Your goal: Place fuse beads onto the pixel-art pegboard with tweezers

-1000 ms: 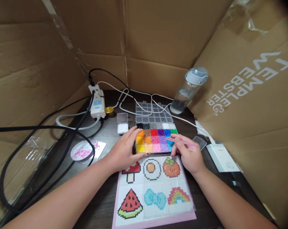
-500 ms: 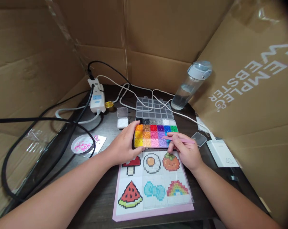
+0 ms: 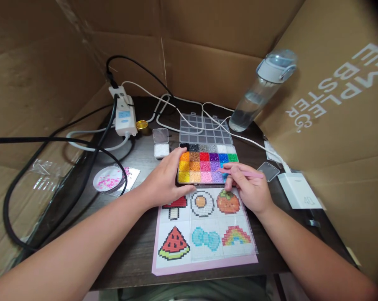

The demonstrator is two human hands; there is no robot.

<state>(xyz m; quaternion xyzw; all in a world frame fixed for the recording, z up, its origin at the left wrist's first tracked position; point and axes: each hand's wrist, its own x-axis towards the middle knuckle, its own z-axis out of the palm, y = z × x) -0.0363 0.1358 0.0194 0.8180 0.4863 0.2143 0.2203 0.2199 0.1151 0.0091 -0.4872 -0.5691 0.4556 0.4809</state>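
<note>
My left hand (image 3: 165, 180) grips the left side of an open bead box (image 3: 200, 183), its fingers at the back corner and its thumb along the front edge. Small beads, sorted by colour, fill the box's compartments. My right hand (image 3: 250, 186) pinches pink tweezers (image 3: 247, 173), whose tips point left over the purple compartments. Whether a bead is between the tips is too small to tell. In front of the box lies a pattern sheet (image 3: 173, 264) under a clear pegboard, showing a watermelon, an egg, a bow, a rainbow and other pictures. My left hand partly covers the red-topped picture.
A small case of white beads (image 3: 162, 150) and a plate of pink beads (image 3: 107, 179) lie to the left. Behind are a power strip (image 3: 125, 113), cables and a gold tin (image 3: 142, 126). A water bottle (image 3: 254, 96) and a white charger (image 3: 298, 190) stand right, within cardboard walls.
The camera has tilted downward, so the table sits higher in view and its front edge shows. Both hands keep nearly the same place at the box, the tweezers still over the purple compartments.
</note>
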